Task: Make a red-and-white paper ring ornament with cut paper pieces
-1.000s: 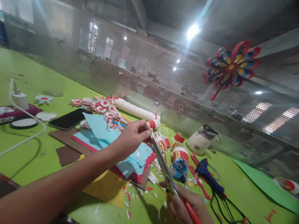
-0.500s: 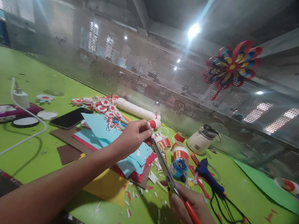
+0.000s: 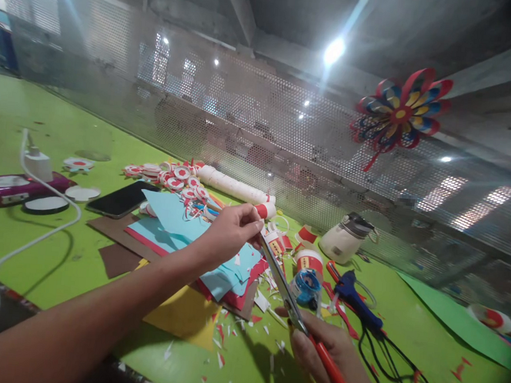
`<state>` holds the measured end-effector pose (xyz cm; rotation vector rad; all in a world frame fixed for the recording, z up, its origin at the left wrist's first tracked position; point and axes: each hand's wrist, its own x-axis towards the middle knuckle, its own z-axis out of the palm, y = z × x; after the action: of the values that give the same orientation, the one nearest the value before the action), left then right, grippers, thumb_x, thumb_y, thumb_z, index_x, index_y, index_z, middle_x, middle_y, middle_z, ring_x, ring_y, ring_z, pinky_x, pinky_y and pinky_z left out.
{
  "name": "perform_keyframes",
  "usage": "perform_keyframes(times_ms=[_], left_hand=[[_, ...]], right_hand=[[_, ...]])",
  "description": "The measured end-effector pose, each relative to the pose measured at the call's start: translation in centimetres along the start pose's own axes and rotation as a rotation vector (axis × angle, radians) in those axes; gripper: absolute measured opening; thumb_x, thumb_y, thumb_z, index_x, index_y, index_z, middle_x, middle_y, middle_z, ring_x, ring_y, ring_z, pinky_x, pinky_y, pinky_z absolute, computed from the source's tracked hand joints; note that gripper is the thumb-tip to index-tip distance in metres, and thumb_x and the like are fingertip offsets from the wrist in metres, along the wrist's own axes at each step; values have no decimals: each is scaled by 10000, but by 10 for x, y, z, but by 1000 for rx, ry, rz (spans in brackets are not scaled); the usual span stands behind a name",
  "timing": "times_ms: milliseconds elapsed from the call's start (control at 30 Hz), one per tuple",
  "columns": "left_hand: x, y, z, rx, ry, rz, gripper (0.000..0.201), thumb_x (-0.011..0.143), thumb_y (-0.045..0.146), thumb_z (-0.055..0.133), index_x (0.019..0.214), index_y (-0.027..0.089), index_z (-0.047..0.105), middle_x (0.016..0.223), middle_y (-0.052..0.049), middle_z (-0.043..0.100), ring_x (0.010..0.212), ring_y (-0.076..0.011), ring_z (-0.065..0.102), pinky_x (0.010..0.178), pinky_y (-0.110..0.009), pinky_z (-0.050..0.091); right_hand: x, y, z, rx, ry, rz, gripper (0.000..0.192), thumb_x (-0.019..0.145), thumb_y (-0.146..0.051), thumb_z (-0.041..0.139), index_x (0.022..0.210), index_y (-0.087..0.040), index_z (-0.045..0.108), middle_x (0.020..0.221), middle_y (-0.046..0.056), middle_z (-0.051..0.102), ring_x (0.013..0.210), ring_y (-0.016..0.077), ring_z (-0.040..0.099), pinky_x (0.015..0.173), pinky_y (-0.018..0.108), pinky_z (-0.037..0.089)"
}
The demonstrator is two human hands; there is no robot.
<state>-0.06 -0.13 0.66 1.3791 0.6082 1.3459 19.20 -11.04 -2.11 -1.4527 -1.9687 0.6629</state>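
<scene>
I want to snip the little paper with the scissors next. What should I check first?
1. Right hand grips the scissors by the red handles: ok.
2. Left hand pinches a small piece at the blade tips: ok, though the piece is too small to make out.
3. Left fingertips clear of the blades: not ok, they sit right beside the tips.
4. Blades open enough to cut: cannot tell.
5. Blue glue gun and its black cord away from the hands: ok, off to the right.
</scene>
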Motion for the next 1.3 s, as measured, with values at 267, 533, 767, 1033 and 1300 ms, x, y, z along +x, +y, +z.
perform_keyframes(times_ms=[267,533,767,1033,1300], left_hand=[[0,1,0,3,-12,-6,161,763,137,561,624,145,481,566,11,551,522,-94,552,573,-261,488],[0,0,-1,-11,-12,2,159,761,151,569,627,149,483,569,13,548,531,-98,557,579,-267,494],[0,0,0,-18,-14,1,164,758,148,567,620,150,478,571,11,551,529,-96,557,567,-260,488],[0,-1,0,-6,-9,-4,159,763,137,560,625,147,482,570,12,543,527,-95,550,574,-265,491],[0,1,0,2,-4,-4,159,765,115,549,623,140,481,568,18,533,525,-88,548,570,-252,498]], right_hand=[[0,-4,-1,-4,-26,-9,463,834,-566,392,764,-164,610,550,-36,323,496,99,288,469,226,251],[-1,0,-1,-27,15,0,509,822,-581,393,934,-159,654,549,-20,383,504,118,358,464,225,294],[-2,1,-1,56,-26,36,509,825,-572,398,948,-141,636,551,-34,333,494,110,317,474,230,257],[-2,-2,-2,60,-31,45,521,818,-581,404,933,-129,634,553,-32,354,495,109,333,484,240,259],[-2,3,1,63,-21,58,561,814,-602,403,943,-110,638,541,-32,358,490,103,334,481,239,262]])
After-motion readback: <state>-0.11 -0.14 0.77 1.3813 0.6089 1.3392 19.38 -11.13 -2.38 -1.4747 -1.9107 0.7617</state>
